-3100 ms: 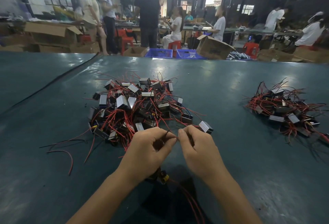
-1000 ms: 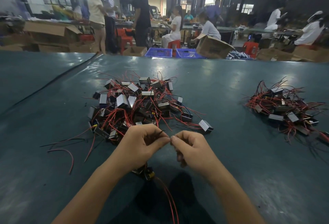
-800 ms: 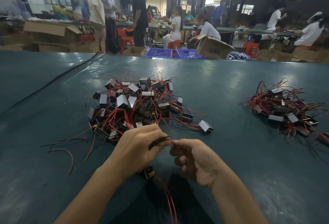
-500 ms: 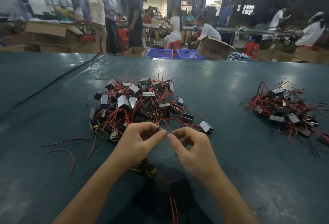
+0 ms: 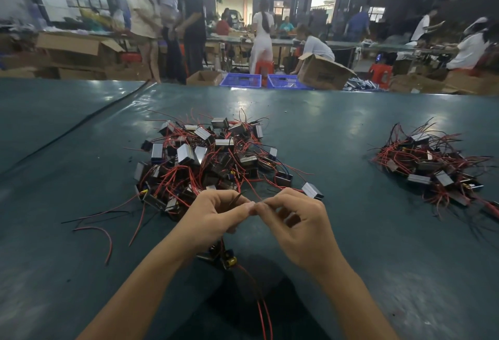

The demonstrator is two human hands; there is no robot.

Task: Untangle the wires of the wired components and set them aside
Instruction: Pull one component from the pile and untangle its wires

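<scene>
One component (image 5: pixel 220 254), hanging low under left hand (image 5: pixel 213 219), red wires (image 5: pixel 263 310) trailing near. Both hands pinched shut on dark wire ends, right hand (image 5: pixel 294 227) fingertip-to-fingertip, likely teasing strands apart. Tangled pile (image 5: pixel 213 158) just beyond; sorted pile (image 5: pixel 432 166) far right.

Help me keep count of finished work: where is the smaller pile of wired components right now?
In the head view, the smaller pile lies on the green table at far right, apart from the big tangled pile ahead of the hands.

Dark green table (image 5: pixel 337 128) with two tangled piles of wired components (image 5: pixel 210 158), (image 5: pixel 429 164).
</scene>
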